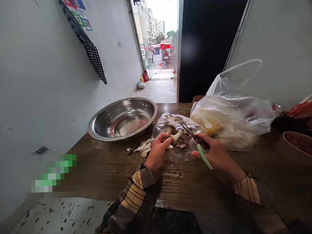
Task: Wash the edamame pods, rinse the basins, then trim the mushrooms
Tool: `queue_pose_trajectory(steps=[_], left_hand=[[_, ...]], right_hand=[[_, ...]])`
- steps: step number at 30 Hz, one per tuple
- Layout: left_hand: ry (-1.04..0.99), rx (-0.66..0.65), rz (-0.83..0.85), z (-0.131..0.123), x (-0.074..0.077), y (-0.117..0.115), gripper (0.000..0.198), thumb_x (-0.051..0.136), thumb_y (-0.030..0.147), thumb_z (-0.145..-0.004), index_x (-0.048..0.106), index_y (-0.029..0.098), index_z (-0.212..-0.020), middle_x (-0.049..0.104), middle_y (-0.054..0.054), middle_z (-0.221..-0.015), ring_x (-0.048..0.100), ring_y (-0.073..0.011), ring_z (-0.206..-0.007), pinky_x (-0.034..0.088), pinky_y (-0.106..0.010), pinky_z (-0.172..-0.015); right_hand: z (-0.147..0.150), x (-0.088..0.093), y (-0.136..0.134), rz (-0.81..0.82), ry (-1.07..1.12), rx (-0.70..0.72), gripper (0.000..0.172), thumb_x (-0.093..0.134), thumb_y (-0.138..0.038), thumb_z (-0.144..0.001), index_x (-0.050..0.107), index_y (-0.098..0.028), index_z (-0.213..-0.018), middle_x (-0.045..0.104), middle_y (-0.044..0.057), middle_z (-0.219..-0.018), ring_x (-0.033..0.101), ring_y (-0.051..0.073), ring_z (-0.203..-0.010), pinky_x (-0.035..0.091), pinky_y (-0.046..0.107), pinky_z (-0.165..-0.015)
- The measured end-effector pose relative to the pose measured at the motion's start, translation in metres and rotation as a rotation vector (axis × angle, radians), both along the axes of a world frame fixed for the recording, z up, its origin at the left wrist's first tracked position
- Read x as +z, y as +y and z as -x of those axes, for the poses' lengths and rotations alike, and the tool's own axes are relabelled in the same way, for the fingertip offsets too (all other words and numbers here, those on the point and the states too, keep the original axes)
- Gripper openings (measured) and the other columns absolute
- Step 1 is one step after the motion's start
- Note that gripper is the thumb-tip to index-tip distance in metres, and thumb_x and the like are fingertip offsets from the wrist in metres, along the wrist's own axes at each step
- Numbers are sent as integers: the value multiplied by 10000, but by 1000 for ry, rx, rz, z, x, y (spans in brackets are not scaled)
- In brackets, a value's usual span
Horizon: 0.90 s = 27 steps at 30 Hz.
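Observation:
My left hand (157, 151) is closed around a pale mushroom (176, 136), holding it over a small clear plastic bag (168, 121) of mushrooms on the wooden table (103, 166). My right hand (216, 152) grips green-handled scissors (198, 144), whose dark blades point up and left toward the mushroom. Cut mushroom pieces (144, 148) lie on the table just left of my left hand.
A large steel bowl (123, 118) stands at the table's back left, by the white wall. A big clear bag (232, 117) of pale food sits at the back right. A brown bowl (300, 144) with red contents is at the right edge. An open doorway lies ahead.

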<state>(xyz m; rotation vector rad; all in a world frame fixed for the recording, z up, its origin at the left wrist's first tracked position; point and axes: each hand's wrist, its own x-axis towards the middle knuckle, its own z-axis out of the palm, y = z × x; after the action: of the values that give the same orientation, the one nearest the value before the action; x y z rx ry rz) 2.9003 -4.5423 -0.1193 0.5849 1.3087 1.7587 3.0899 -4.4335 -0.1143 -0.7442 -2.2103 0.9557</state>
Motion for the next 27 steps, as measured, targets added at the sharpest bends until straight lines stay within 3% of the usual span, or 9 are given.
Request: queue_pose_trajectory(steps=[6,14,20,27], left_hand=[[115,76,6,-2,3,-4,266,783,338,-670,665,154,-823,668,0,-735,565,-87,-628,390,-170,-515],[268,31,19,-12,3,-4,188,751,307,-702,683,144,-766,681,-24,-720,571,-114,-650,423,-198,-539],[342,-10,26,-14,3,-4,164,741,288,-704,673,142,-730,682,-34,-695,570,-121,-640,421,-209,-557],[384,-7,38,-8,0,-3,159,729,289,-707,663,145,-708,669,-24,-670,550,-110,-608,410,-208,-550]], right_hand=[[-22,-22,3,-26,-160,31,611,760,-443,-687,635,-181,-1225,722,97,-1050,672,277,-892,532,389,-799],[-16,-21,-3,53,-171,93,620,756,-428,-697,625,-170,-1244,741,79,-1000,676,261,-881,524,396,-826],[-16,-28,-1,32,-164,115,559,715,-453,-740,658,-158,-1212,725,113,-1124,677,288,-963,517,416,-862],[-18,-30,0,61,-143,147,471,676,-467,-784,714,-159,-1138,767,95,-991,699,287,-882,537,402,-823]])
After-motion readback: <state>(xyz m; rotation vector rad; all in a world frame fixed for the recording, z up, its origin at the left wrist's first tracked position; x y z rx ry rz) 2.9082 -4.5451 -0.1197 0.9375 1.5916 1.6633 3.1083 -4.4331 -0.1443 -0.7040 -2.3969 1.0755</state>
